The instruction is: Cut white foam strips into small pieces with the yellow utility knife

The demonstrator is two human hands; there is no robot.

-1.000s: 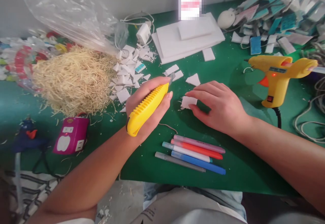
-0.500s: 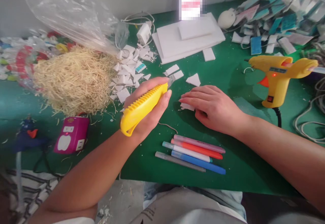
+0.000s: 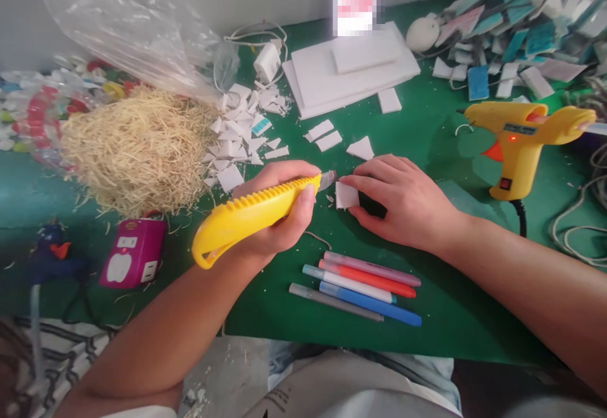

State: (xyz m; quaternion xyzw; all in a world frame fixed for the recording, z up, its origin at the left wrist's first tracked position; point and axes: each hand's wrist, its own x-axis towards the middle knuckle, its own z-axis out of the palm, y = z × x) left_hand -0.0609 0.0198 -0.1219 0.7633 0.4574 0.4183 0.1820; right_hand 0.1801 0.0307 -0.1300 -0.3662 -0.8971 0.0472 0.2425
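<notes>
My left hand [image 3: 284, 215] is wrapped round a yellow utility knife [image 3: 246, 215], its short blade pointing right toward a small white foam piece [image 3: 346, 195] on the green mat [image 3: 427, 304]. My right hand [image 3: 403, 200] pinches that foam piece between thumb and fingers and holds it against the mat. The blade tip sits just left of the piece, almost touching its edge. A few tiny white crumbs lie under the blade.
A yellow glue gun [image 3: 519, 140] stands at right, lamp lit. Coloured markers [image 3: 360, 285] lie near the front edge. White foam boards [image 3: 351, 67] sit at the back, foam scraps [image 3: 241, 133] and a straw pile [image 3: 137, 146] at left, a magenta box [image 3: 133, 253] beside it.
My left hand has swung the knife down from pointing away to lying nearly level, blade now at the foam piece. My right hand shifted its grip and stood the piece up slightly.
</notes>
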